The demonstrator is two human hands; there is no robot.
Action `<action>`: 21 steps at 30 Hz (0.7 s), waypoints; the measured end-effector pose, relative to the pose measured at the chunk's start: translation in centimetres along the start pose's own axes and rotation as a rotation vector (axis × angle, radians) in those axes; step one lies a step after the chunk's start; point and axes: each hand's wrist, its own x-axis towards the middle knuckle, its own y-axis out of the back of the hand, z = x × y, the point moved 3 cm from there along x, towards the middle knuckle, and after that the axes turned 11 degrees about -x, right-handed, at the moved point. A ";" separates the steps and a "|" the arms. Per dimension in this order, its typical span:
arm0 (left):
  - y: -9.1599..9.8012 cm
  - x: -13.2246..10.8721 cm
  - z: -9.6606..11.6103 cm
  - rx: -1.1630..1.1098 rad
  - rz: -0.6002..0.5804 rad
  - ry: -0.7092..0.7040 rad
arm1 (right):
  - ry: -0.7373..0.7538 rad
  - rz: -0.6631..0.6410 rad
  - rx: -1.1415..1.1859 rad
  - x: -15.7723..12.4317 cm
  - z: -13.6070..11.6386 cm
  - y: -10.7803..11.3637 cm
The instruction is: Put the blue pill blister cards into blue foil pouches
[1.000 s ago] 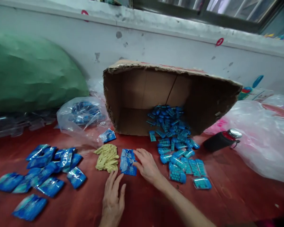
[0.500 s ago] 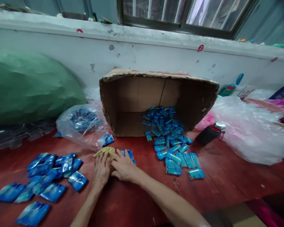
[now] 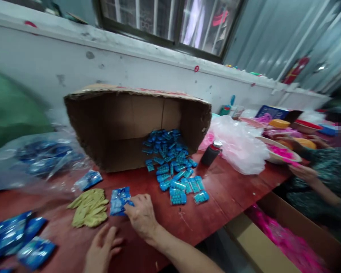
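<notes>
My right hand has its fingers curled over the right edge of a flat blue printed packet and pinches it there. The packet lies on the red tabletop. My left hand hovers near the table's front with its fingers apart and nothing in them. A yellowish-green glove lies flat just beyond it. Behind the glove is another blue packet. Several filled blue packets rest at the lower left. Small clear packs with turquoise beads spill out of a cardboard box on its side.
A clear bag of blue packets sits left of the box, before a green sack. To the right stand a dark bottle and a white plastic bag. A co-worker's hand is beside a bowl of pink pieces.
The view has swung to the right. Both hands have come off the glove, which now lies spread flat; my right hand has moved onto the blue packet, my left hand towards me.
</notes>
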 end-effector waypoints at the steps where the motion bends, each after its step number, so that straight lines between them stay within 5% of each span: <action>1: -1.0 -0.7 0.5 -0.068 0.002 0.123 | -0.006 0.012 0.027 -0.4 -0.3 0.8; 5: -3.7 -2.1 2.9 -0.321 -0.055 0.292 | -0.001 0.030 0.209 -2.2 -1.6 2.9; 10: -3.3 -3.1 3.5 -0.505 -0.066 0.315 | -0.235 0.011 0.735 -2.9 -1.9 2.5; 14: -2.3 -3.2 3.2 -0.457 -0.051 0.305 | -0.495 -0.134 1.207 -2.6 -1.5 0.3; 21: -1.4 -1.8 2.8 -0.189 0.015 0.121 | -0.548 -0.177 1.260 -2.4 -1.7 -0.4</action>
